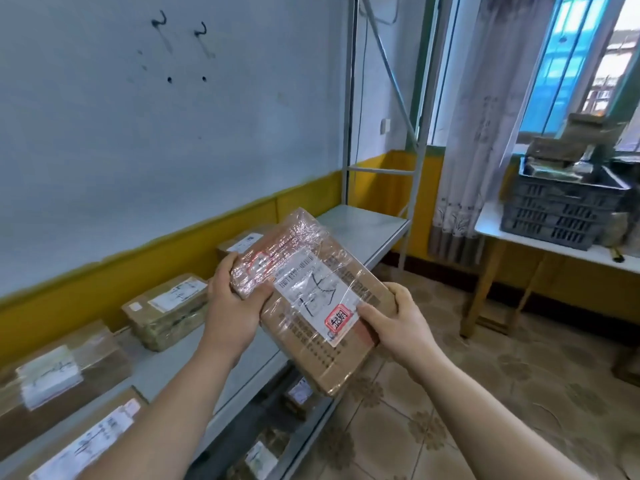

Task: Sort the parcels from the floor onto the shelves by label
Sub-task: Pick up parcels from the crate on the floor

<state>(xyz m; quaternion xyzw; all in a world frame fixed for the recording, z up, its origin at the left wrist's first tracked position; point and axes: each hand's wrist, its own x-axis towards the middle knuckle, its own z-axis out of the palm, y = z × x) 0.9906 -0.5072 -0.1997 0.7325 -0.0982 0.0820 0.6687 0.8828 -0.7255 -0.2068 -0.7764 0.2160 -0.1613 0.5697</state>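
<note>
Left hand (231, 301) and right hand (400, 322) hold taped parcel (346, 362) near shelf (360, 226).

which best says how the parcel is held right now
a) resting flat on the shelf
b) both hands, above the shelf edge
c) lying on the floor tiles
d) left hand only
b: the left hand and the right hand each grip an end of the taped parcel, held up over the front edge of the shelf.

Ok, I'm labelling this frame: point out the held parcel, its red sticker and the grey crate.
held parcel (341, 362): head view, bare cardboard below the label.
red sticker (340, 321): head view, its middle.
grey crate (550, 220): head view, front wall.
</note>
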